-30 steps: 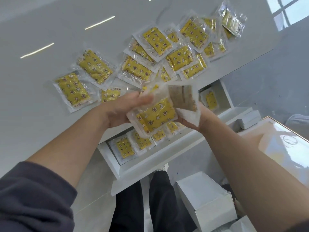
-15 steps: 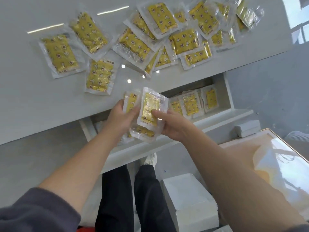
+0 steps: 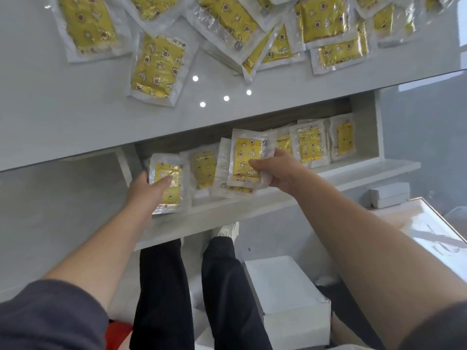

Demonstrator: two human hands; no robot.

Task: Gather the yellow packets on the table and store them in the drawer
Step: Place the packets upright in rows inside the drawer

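Lowering yellow packets into the open drawer (image 3: 252,208), the left hand (image 3: 145,189) pinches one packet (image 3: 168,181) and the right hand (image 3: 275,171) grips a small stack (image 3: 246,160), apparently to extend the row inside; many packets (image 3: 156,69) remain on the table (image 3: 63,117).

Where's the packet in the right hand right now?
In the head view, the right hand holds a yellow packet over the middle of the open drawer, just below the table edge, right of the left hand's packet.
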